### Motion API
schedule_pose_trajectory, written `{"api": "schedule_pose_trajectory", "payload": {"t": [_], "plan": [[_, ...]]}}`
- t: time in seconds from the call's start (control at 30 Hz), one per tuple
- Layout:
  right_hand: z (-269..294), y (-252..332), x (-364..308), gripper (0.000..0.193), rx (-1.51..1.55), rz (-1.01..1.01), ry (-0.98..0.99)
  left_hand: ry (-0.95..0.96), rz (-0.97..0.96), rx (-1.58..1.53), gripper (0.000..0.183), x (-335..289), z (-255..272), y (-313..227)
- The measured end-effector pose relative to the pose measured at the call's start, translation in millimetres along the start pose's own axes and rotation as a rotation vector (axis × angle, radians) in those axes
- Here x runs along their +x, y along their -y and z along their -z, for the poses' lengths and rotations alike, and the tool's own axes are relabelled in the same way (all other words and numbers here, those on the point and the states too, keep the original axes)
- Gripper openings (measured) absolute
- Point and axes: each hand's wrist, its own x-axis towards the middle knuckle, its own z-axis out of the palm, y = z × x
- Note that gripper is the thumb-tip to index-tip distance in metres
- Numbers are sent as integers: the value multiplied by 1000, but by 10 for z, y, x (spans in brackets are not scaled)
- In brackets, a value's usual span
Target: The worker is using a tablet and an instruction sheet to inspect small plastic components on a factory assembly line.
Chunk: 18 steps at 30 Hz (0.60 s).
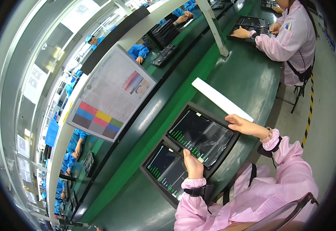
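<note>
A black tray (165,137) with two compartments lies on the green bench in front of me. In each compartment is a flat dark tablet: the far tablet (204,133) and the near tablet (164,163), both screens showing green bars and pale text lines. My left hand (193,166) is over the tray between the tablets, at the far tablet's near edge, fingers stretched out; part of them is hidden. My right hand (246,127) is open at the tray's right end, beside the far tablet, fingers pointing left. Whether either hand touches the tablet I cannot tell.
A long white bar (221,99) lies on the bench (248,81) beyond the tray. A printed sheet on a board (110,94) stands at the left, by a pale frame post (214,29). A co-worker in pink (287,38) handles another tray (248,24); people in blue work across the line.
</note>
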Motion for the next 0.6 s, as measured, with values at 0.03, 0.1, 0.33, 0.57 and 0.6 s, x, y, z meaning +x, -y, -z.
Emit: {"api": "schedule_pose_trajectory", "payload": {"t": [0.03, 0.1, 0.33, 0.57, 0.6], "plan": [[5, -10, 3, 46, 7, -12, -2, -13, 53, -1, 36, -47, 5, -20], [0, -21, 9, 49, -26, -54, 5, 232, -13, -43, 40, -151, -26, -144], [-25, 135, 3, 50, -34, -113, -3, 355, -319, 289, 47, -924, -451, -1049], [-666, 244, 188, 59, 134, -317, 277, 981, -940, 436, 22, -1747, -441, -1956], [-843, 231, 276, 66, 123, -300, 383, 1046, -964, 438, 25, -1820, -448, -2053]]}}
